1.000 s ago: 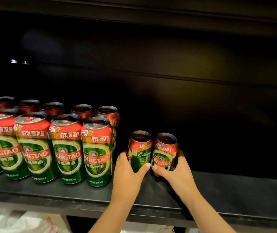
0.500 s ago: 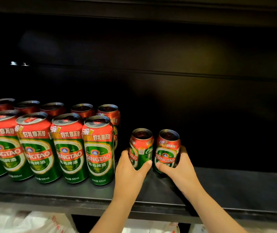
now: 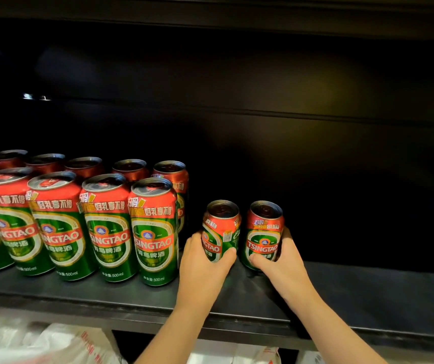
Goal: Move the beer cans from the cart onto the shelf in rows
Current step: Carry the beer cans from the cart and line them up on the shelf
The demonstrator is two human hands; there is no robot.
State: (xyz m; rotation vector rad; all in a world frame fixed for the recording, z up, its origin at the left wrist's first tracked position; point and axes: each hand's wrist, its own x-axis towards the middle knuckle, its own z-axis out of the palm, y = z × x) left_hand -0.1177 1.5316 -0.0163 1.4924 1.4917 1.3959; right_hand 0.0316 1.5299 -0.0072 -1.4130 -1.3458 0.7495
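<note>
Beer cans (image 3: 155,229) are being lined up in two rows at frame left on the shelf (image 3: 121,298); two more cans, at centre, are being gripped by the left hand (image 3: 205,266) and right hand (image 3: 281,261), with shelf space remaining at right.

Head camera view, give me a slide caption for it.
Left hand and right hand each grip a beer can on the dark shelf.

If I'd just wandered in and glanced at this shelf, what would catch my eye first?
Probably the two hands at the centre: the left hand and the right hand each hold a red-and-green beer can, the left can and the right can, side by side on the dark shelf. To their left stand the rows of taller cans already placed.
</note>
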